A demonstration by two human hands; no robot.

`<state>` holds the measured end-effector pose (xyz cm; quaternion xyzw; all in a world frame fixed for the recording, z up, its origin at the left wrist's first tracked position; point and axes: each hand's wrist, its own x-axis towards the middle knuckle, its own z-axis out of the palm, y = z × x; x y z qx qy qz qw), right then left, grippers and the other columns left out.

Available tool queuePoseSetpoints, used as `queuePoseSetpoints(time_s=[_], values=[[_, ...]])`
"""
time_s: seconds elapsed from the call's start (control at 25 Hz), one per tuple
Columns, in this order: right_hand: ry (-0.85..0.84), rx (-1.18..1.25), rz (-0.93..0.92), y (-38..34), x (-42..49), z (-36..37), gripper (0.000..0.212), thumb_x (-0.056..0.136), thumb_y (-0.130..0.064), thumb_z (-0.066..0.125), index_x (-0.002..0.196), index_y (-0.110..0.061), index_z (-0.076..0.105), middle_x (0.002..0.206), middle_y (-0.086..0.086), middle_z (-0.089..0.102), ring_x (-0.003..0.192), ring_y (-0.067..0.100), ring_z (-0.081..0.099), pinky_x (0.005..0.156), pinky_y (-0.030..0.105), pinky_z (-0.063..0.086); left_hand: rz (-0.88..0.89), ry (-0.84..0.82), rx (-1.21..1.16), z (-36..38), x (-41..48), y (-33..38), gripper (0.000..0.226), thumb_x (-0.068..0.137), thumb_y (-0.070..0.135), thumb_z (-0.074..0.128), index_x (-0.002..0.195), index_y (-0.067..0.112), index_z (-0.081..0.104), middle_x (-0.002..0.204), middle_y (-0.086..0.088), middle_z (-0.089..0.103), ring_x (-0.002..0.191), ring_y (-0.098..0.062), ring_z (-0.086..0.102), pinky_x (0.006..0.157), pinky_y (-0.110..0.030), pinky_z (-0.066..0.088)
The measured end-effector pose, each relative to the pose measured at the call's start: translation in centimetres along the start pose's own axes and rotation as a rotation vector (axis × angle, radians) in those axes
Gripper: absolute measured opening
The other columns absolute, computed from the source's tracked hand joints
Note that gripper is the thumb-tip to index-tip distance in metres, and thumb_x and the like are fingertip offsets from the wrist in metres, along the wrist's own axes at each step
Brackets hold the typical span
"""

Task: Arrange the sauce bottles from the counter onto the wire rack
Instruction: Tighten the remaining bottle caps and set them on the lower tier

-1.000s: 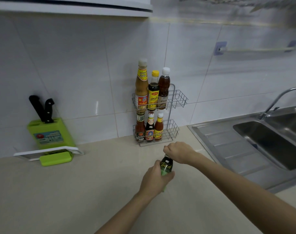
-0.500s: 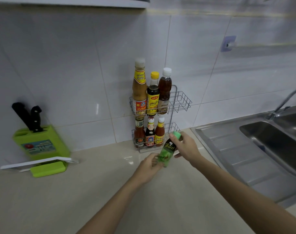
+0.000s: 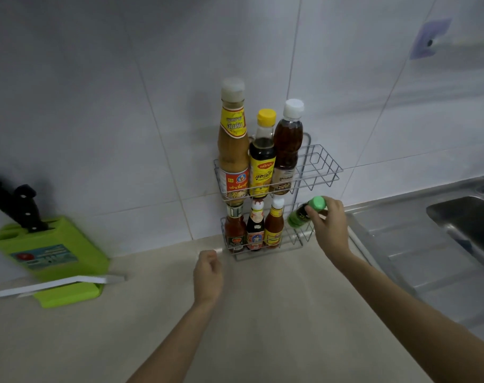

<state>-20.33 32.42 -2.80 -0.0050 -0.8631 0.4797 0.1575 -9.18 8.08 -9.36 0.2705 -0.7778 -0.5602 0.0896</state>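
A two-tier wire rack [image 3: 322, 167] stands against the tiled wall. Its upper tier holds three tall bottles: a tan sauce [image 3: 233, 145], a dark yellow-capped one [image 3: 262, 158] and a white-capped brown one [image 3: 287, 150]. Three small bottles [image 3: 254, 230] fill the left of the lower tier. My right hand [image 3: 330, 225] grips a green-capped green bottle [image 3: 301, 215] near its cap, tilted, at the right end of the lower tier. My left hand [image 3: 207, 272] hovers over the counter in front of the rack, fingers loosely curled, holding nothing.
A green knife block [image 3: 50, 250] with black-handled knives stands at the left, a white board [image 3: 55, 286] lying against it. A steel sink [image 3: 461, 225] and its drainboard lie to the right. The beige counter [image 3: 262, 327] spreads in front.
My left hand has let go of the green bottle and dropped back. My right hand has carried the bottle up and right to the rack's lower tier.
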Motion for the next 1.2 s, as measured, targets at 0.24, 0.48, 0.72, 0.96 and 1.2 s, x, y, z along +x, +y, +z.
queuePoseSetpoints(time_s=[0.24, 0.48, 0.72, 0.96, 1.2], values=[[-0.118, -0.073, -0.028, 1.7, 1.6, 2.9, 0.035, 0.089, -0.018, 0.064, 0.122, -0.006, 0.055, 0.112, 0.013, 0.055, 0.099, 0.027, 0.057, 0.09, 0.046, 0.053, -0.173, -0.293, -0.069, 1.0, 1.1, 0.6, 0.057, 0.097, -0.005, 0.037, 0.151, 0.003, 0.021, 0.157, -0.013, 0.028, 0.145, -0.025, 0.029, 0.119, -0.035, 0.024], [-0.267, -0.195, -0.07, 2.7, 2.0, 4.0, 0.044, 0.089, -0.019, 0.063, 0.129, -0.005, 0.052, 0.118, 0.017, 0.057, 0.104, 0.029, 0.056, 0.089, 0.04, 0.051, -0.107, -0.393, -0.063, 1.5, 2.0, 1.3, 0.061, 0.09, -0.017, 0.033, 0.148, 0.004, 0.03, 0.153, -0.012, 0.038, 0.137, -0.016, 0.038, 0.113, -0.028, 0.028], [-0.398, -0.14, -0.004, 3.5, 2.2, 3.5, 0.037, 0.089, -0.012, 0.064, 0.121, 0.001, 0.052, 0.118, 0.021, 0.057, 0.107, 0.033, 0.057, 0.093, 0.043, 0.051, -0.085, -0.417, -0.078, 1.8, 2.1, 1.2, 0.065, 0.087, -0.019, 0.033, 0.147, 0.007, 0.033, 0.149, -0.008, 0.044, 0.139, -0.02, 0.039, 0.115, -0.03, 0.028], [-0.454, -0.223, 0.03, 2.8, 1.3, 2.9, 0.061, 0.087, -0.014, 0.066, 0.139, 0.002, 0.038, 0.136, 0.023, 0.05, 0.126, 0.038, 0.048, 0.104, 0.046, 0.041, -0.093, -0.486, 0.069, 1.0, 1.7, 1.0, 0.065, 0.092, -0.008, 0.037, 0.152, 0.015, 0.024, 0.157, -0.004, 0.032, 0.146, -0.019, 0.028, 0.112, -0.026, 0.024], [-0.491, -0.348, -0.017, 0.8, -1.3, 0.5, 0.062, 0.088, -0.023, 0.064, 0.139, 0.0, 0.037, 0.138, 0.023, 0.047, 0.128, 0.035, 0.044, 0.103, 0.041, 0.038, -0.085, -0.442, 0.24, -3.8, -0.9, 1.5, 0.06, 0.095, 0.007, 0.04, 0.152, 0.011, 0.022, 0.16, -0.009, 0.025, 0.146, -0.023, 0.028, 0.119, -0.036, 0.026]])
